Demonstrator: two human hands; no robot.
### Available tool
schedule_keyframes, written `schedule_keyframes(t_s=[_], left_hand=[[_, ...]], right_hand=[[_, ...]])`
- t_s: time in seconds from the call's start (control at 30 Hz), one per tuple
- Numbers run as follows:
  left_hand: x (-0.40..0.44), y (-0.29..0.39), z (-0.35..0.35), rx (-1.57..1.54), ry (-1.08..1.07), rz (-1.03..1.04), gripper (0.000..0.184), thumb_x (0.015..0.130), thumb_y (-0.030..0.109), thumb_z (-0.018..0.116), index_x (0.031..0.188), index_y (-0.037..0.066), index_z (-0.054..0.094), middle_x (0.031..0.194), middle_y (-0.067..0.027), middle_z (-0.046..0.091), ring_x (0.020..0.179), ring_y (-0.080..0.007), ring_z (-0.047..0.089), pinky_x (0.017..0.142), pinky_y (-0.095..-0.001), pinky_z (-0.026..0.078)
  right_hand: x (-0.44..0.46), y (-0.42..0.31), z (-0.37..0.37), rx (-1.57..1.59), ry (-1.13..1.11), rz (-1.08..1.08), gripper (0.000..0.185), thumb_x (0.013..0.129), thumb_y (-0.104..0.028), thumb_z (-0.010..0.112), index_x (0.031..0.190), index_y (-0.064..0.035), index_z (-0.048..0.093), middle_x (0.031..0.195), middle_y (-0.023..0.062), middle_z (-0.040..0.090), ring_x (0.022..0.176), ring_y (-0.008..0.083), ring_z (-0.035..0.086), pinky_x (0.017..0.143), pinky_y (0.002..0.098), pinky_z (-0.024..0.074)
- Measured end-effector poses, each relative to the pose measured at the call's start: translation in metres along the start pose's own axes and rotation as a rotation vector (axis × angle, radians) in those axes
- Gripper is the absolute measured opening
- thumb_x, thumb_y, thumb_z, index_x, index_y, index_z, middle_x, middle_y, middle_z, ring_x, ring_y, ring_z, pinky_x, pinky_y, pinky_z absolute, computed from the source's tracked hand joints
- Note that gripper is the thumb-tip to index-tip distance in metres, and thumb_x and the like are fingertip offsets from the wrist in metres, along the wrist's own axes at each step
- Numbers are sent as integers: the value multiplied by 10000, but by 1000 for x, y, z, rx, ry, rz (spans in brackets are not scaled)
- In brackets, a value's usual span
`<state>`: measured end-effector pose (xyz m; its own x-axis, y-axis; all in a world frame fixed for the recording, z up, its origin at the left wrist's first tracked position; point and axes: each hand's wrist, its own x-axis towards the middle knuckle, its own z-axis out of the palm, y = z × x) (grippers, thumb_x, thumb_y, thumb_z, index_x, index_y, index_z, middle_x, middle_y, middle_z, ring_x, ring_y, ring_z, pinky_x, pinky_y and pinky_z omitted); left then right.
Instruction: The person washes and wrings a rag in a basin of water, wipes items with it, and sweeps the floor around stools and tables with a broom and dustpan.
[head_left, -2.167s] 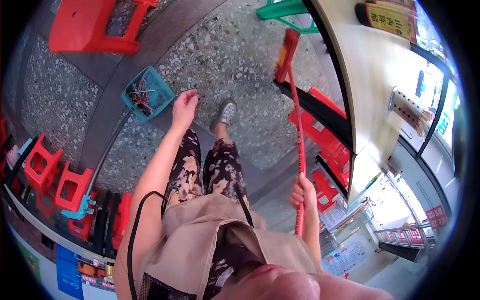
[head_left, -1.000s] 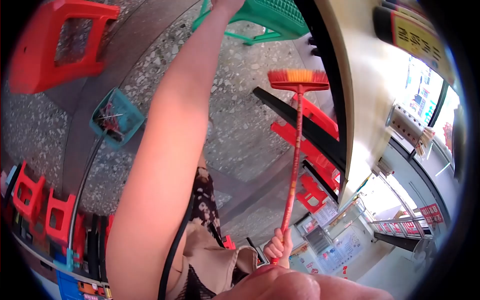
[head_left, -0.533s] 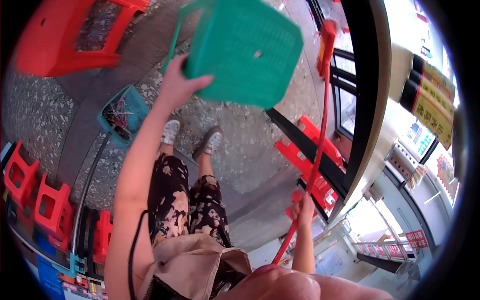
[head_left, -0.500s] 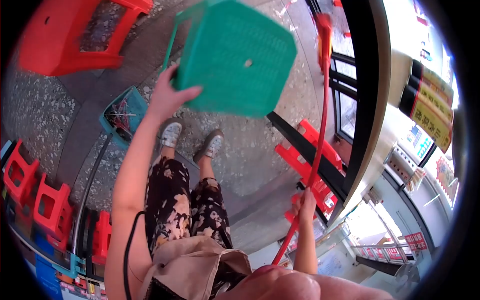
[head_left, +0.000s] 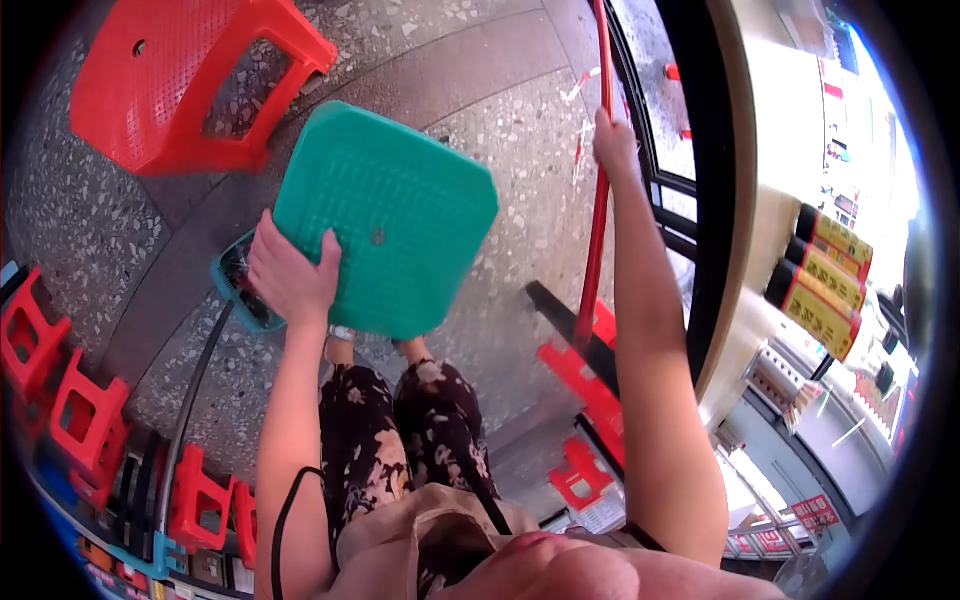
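Observation:
My left hand (head_left: 295, 265) grips the near left edge of a green plastic stool (head_left: 400, 215), thumb on top of the seat and fingers at its side. The stool's square seat faces up toward me, in front of my feet, and hides most of my shoes. My right hand (head_left: 617, 145), arm stretched forward, is closed around a long red pole (head_left: 597, 240). The pole's upper end leaves the view at the top. A teal dustpan (head_left: 222, 275) with litter in it stands beside my left hand, partly hidden by it.
A large red stool (head_left: 160, 80) stands ahead on the left. More red stools (head_left: 90, 410) line the lower left. To the right are a dark-framed glass door (head_left: 675, 185), red stools (head_left: 580, 475) and a counter (head_left: 745, 200) with yellow-labelled canisters (head_left: 815, 305). The speckled floor (head_left: 540, 150) spreads ahead.
The green stool has come closer and lower, with my left hand still on it. My right hand has moved far forward, now holding the red pole higher up. The pole has shifted forward.

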<state>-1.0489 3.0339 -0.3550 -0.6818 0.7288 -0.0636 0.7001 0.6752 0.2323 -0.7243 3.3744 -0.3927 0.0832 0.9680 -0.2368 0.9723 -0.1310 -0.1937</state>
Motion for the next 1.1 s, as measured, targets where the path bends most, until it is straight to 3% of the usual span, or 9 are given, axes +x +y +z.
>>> schedule_keyframes(t_s=[0.2,0.3,0.37,0.43,0.5,0.63,0.77,0.93,1.1], left_hand=[[4,-6,8,-21,28,16,672,767,454,554,1248,11,400,1168,-156,499,1052,-333,485,862,-432,375],[5,-8,5,-29,32,11,682,761,475,546,1238,7,406,1146,-153,511,1037,-324,495,854,-426,378],[7,-9,4,-32,28,7,700,754,497,539,1232,2,408,1134,-153,516,1033,-319,499,855,-420,377],[8,-8,1,-36,31,10,704,755,503,537,1229,-1,408,1133,-158,517,1021,-319,504,844,-419,383],[9,-6,-2,-33,48,17,660,767,472,546,1230,19,419,1130,-135,521,1016,-309,507,823,-409,394],[8,-5,1,-1,34,12,679,762,496,535,1227,15,418,1130,-141,521,1007,-311,510,826,-408,391],[7,-3,6,29,40,21,690,753,506,533,1222,14,419,1128,-139,522,996,-313,514,822,-409,391],[4,-4,12,-5,48,32,679,750,490,547,1225,22,420,1132,-136,521,1010,-310,508,823,-414,390],[4,-4,9,-16,42,25,645,787,480,529,1234,26,425,1146,-147,512,1036,-320,497,849,-420,386]], right_hand=[[45,-24,32,238,-371,300,473,854,-455,436,668,-24,492,457,94,472,355,228,466,396,358,411],[-22,43,19,142,-413,315,340,877,-390,463,839,-52,472,572,75,480,468,238,522,392,373,429],[-90,64,-18,256,-374,479,503,876,-518,412,613,-92,458,458,22,380,325,166,408,320,310,352],[-159,53,-68,307,-338,576,533,877,-540,399,583,-97,431,448,10,392,325,159,401,314,299,318],[-204,80,-91,173,-309,528,559,907,-471,383,672,16,528,516,69,455,471,179,481,465,346,383],[-184,59,-73,138,-237,412,581,915,-476,361,679,28,529,538,65,451,536,161,495,511,333,383],[-37,48,22,176,-257,128,594,917,-480,324,719,33,550,555,125,501,494,213,528,490,373,415],[5,54,32,226,-354,421,657,864,-595,350,823,16,589,514,92,479,383,234,493,352,362,386],[-102,147,-6,127,-399,624,667,847,-635,344,857,-5,560,523,93,479,397,239,499,355,371,394]])
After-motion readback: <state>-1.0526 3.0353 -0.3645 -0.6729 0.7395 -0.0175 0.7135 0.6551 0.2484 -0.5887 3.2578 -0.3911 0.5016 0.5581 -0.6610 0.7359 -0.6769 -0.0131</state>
